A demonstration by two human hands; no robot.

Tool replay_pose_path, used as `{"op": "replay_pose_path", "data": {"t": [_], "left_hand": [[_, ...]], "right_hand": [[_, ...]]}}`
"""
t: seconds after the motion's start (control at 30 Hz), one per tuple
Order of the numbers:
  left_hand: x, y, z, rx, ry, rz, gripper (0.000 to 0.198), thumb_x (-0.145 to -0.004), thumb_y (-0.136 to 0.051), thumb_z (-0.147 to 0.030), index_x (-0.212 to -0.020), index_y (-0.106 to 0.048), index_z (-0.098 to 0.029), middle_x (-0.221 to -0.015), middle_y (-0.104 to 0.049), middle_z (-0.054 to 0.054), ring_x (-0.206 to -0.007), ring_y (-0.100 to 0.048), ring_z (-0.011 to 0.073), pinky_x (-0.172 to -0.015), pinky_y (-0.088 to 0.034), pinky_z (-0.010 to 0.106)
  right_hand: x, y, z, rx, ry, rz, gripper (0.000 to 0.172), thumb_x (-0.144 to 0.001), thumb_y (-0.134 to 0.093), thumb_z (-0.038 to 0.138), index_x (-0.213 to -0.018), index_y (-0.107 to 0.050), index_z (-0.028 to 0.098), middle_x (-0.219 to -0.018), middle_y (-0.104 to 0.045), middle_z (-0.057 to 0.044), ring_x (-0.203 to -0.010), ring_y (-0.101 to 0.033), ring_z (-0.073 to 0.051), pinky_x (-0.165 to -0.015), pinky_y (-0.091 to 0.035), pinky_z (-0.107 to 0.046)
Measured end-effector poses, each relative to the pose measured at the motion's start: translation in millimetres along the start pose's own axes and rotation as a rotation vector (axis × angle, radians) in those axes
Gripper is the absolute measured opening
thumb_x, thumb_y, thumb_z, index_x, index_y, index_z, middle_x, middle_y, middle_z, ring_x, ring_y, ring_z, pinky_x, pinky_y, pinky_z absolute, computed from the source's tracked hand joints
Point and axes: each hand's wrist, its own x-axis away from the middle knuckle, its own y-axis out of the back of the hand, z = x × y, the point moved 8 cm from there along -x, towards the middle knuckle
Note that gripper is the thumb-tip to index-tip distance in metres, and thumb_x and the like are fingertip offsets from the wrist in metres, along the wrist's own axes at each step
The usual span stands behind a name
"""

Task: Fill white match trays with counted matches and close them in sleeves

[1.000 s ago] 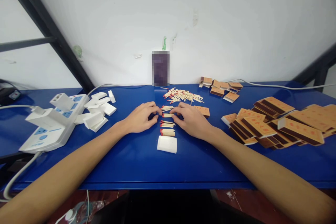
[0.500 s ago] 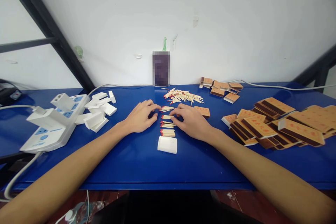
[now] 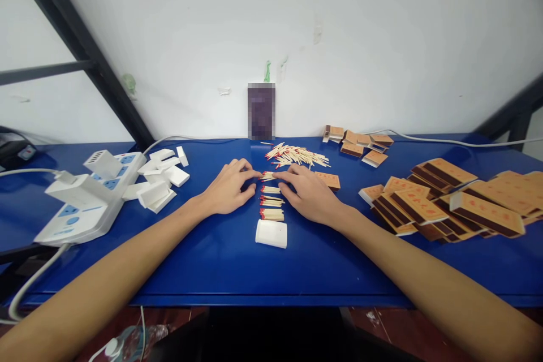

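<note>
My left hand (image 3: pixel 232 185) rests on the blue table with thumb and index finger apart. Its index fingertip touches the red heads of a small row of matches (image 3: pixel 268 176). Opposite it, my right hand (image 3: pixel 309 193) has its index finger at the plain ends of those matches, with the thumb spread lower down. Below lie more small match groups, among them a bundle (image 3: pixel 272 214) nearest me, all with heads to the left. A white matchbox tray (image 3: pixel 271 233) sits in front of them. Beyond my hands is a heap of loose matches (image 3: pixel 299 155).
A matchbox (image 3: pixel 332 181) lies just behind my right hand. Many matchboxes (image 3: pixel 419 206) are piled at right, and several sleeves (image 3: pixel 353 143) lie near the wall. On the left are white trays (image 3: pixel 159 186) and a power strip (image 3: pixel 99 195) with plugs and cables.
My right hand's fingers have spread a little, the thumb shifting away from the matches below. The left hand stays almost where it was. The view has shifted very slightly.
</note>
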Motion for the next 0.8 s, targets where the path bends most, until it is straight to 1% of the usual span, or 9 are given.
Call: {"op": "replay_pose_path", "data": {"t": [0.1, 0.3, 0.6, 0.8], "left_hand": [[-0.1, 0.2, -0.6, 0.014, -0.001, 0.007, 0.036, -0.094, -0.043, -0.029, -0.123, -0.064, -0.021, -0.110, -0.054, 0.009, -0.100, -0.050, 0.0253, -0.093, -0.041, 0.047], [0.4, 0.7, 2.2, 0.032, 0.044, 0.009, 0.040, -0.094, -0.044, -0.031, -0.131, -0.056, -0.021, -0.113, -0.056, 0.009, -0.101, -0.050, 0.0252, -0.092, -0.041, 0.046], [0.0, -1.9, 3.1, 0.004, 0.043, 0.021, 0.037, -0.094, -0.045, -0.030, -0.125, -0.061, -0.021, -0.111, -0.055, 0.009, -0.101, -0.051, 0.0252, -0.092, -0.041, 0.046], [0.1, -2.2, 2.7, 0.003, 0.026, 0.022, 0.036, -0.095, -0.044, -0.031, -0.125, -0.062, -0.021, -0.112, -0.055, 0.009, -0.101, -0.050, 0.0253, -0.092, -0.041, 0.046]], "right_hand": [[-0.1, -0.5, 0.0, 0.002, 0.000, 0.003, 0.037, -0.098, -0.042, 0.024, -0.128, -0.064, 0.019, -0.103, -0.060, -0.010, -0.094, -0.058, -0.023, -0.084, -0.045, -0.036], [0.0, -1.1, -0.9, -0.001, -0.001, 0.000, 0.037, -0.099, -0.041, 0.026, -0.127, -0.064, 0.019, -0.101, -0.059, -0.010, -0.093, -0.057, -0.023, -0.083, -0.044, -0.035], [-0.3, -1.1, -1.8, -0.037, 0.011, -0.012, 0.035, -0.099, -0.040, 0.026, -0.122, -0.065, 0.018, -0.100, -0.058, -0.010, -0.093, -0.057, -0.022, -0.083, -0.043, -0.035], [-0.8, -1.3, -4.9, 0.000, -0.027, -0.010, 0.035, -0.099, -0.040, 0.026, -0.122, -0.065, 0.017, -0.103, -0.059, -0.011, -0.096, -0.058, -0.024, -0.085, -0.043, -0.037]]}}
